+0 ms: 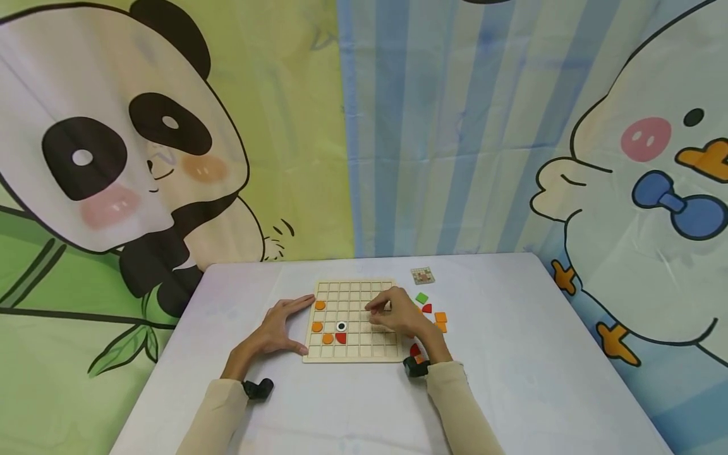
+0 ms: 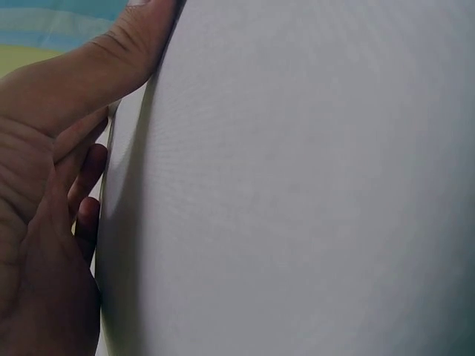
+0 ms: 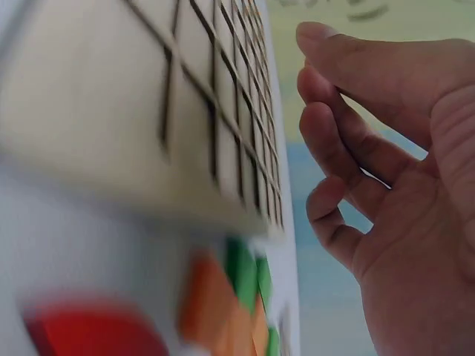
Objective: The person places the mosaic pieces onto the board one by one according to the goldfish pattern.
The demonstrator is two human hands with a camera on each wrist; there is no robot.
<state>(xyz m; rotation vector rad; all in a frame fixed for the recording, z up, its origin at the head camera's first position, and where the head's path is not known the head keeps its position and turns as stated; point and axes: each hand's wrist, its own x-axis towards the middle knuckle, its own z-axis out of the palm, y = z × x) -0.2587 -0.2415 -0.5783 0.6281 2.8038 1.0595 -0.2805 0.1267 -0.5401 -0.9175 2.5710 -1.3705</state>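
A pale wooden grid board [image 1: 358,351] lies on the white table. My left hand [image 1: 277,325] spreads along its left side, fingertips at the upper left edge and thumb at the lower left corner. Over the right part of the board, my right hand [image 1: 398,309] pinches thumb and forefinger together; a thin orange sliver shows between the tips, mostly hidden by them. On the board sit orange discs [image 1: 328,339], a red quarter-circle [image 1: 340,338] and a white disc with a black dot [image 1: 341,327].
Right of the board lie a green piece [image 1: 421,297], orange squares [image 1: 440,317] and red quarter-circles [image 1: 415,349], partly behind the right wrist. A small patterned card [image 1: 423,275] is farther back. A cartoon-printed curtain [image 1: 443,126] hangs behind the table.
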